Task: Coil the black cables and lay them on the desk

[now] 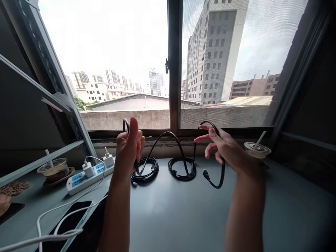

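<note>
"Head view: what are you seeing?"

"I'm seeing the left hand (128, 148) closing round black cable (168, 132). The right hand's (227, 148) fingers are sitting apart, cable looping by them; I can't tell how snugly. More is arching between them over the table (168, 217)."

"Handling?"

"It's looking light, bendy and springy. I'm liking a pinch near the plug (206, 174)."

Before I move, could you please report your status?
Left hand closed on black cable. Right hand open, fingers spread, cable looped against it. Two black coils on table, between hands.
</note>
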The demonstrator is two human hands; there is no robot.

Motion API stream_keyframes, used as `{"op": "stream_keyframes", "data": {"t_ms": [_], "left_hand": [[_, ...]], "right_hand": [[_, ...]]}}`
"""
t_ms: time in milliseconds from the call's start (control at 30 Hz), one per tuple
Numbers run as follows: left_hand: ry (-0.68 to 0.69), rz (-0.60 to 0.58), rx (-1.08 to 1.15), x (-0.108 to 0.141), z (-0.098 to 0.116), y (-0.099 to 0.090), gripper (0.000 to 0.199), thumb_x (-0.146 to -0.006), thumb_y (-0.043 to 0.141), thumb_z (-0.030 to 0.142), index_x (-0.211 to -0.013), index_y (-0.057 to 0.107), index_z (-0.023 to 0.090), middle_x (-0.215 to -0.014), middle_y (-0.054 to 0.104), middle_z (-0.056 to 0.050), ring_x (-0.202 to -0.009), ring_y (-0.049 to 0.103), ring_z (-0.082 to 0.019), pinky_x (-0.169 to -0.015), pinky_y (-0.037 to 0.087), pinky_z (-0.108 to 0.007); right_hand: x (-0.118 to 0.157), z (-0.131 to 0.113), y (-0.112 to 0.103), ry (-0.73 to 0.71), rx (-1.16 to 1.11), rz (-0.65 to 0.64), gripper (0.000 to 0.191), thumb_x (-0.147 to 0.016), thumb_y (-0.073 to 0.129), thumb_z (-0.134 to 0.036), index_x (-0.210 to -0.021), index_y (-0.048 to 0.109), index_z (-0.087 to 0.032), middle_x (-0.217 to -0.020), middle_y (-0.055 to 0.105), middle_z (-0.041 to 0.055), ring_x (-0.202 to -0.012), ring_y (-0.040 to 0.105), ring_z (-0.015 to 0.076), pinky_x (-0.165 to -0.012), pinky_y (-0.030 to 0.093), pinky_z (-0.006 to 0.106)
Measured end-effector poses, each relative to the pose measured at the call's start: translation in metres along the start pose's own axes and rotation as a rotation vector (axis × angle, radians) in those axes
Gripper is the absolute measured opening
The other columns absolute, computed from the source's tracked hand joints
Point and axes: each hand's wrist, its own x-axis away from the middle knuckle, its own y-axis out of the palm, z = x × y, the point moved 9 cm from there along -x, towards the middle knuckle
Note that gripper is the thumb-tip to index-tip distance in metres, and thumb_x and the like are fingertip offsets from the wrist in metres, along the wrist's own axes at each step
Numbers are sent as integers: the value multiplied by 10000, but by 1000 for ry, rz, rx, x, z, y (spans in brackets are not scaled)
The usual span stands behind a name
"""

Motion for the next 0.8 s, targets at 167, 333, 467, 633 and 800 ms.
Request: {"op": "stream_keyframes", "data": {"t_ms": [167,333,467,633,800], "left_hand": [[29,-104,-21,8,4,25,694,-813,349,656,-322,254,175,-257,193,43,-243,201,-28,-299,102,-234],[21,-146,19,13,5,36,701,-787,376,676,-312,266,172,-256,196,42,-248,207,-28,-303,87,-235],[27,-91,56,14,6,34,687,-795,410,648,-302,299,182,-252,215,36,-252,235,-37,-310,104,-239],[95,54,39,13,12,18,640,-859,374,539,-316,316,204,-277,233,34,-265,267,-50,-322,171,-244],[-7,-211,-24,14,-5,40,592,-863,363,517,-378,456,191,-304,365,22,-257,323,-54,-309,198,-229]], "right_hand": [[-5,3,53,40,65,-295,491,-924,333,-478,-1286,408,-154,-832,673,86,-393,479,55,-320,272,166],[-5,-10,78,-82,-47,-389,512,-892,415,-485,-1251,467,-124,-686,617,27,-410,364,33,-364,270,162],[-11,-20,58,-195,-61,-169,450,-804,560,-476,-1067,616,-116,-575,441,-36,-457,301,28,-373,231,151],[-15,-17,11,-181,-182,217,387,-727,661,-327,-1074,646,-155,-604,414,-28,-549,367,59,-421,321,146],[-12,-18,9,-199,-191,181,505,-707,692,-372,-1181,589,-232,-586,349,-53,-474,277,48,-361,258,152]]}}
